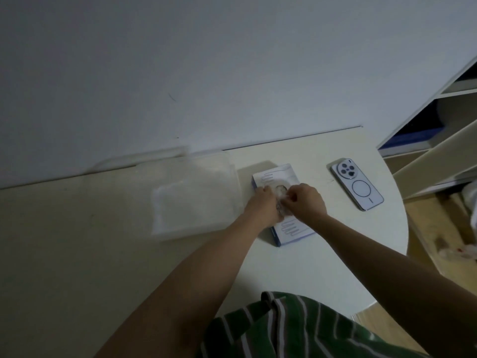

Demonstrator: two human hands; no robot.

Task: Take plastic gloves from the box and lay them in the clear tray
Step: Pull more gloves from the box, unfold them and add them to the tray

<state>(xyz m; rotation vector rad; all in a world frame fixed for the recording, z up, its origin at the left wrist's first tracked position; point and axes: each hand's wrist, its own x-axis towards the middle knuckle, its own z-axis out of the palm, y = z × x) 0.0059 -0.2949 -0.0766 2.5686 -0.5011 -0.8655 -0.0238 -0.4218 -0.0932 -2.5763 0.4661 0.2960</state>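
- My hands hide the middle of the box (291, 230), which sits on the desk (309, 270) just right of the clear tray (219, 165); its print is too blurred to read.
- My right hand (306, 200) pinches a crumpled plastic glove (280, 190) at the opening.
- My left hand (260, 204) rests on the box with its fingertips hidden, so I cannot tell its grip.

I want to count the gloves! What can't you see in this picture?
Head view only:
- Inside the box: the left hand and right hand cover its opening, hiding how many remain.
- The glove between them: mostly hidden by the hands; one or several, unclear.
- Clear tray: blurred and see-through; contents unclear.
- Box print: too small.
- Shelf: cut by the right edge.
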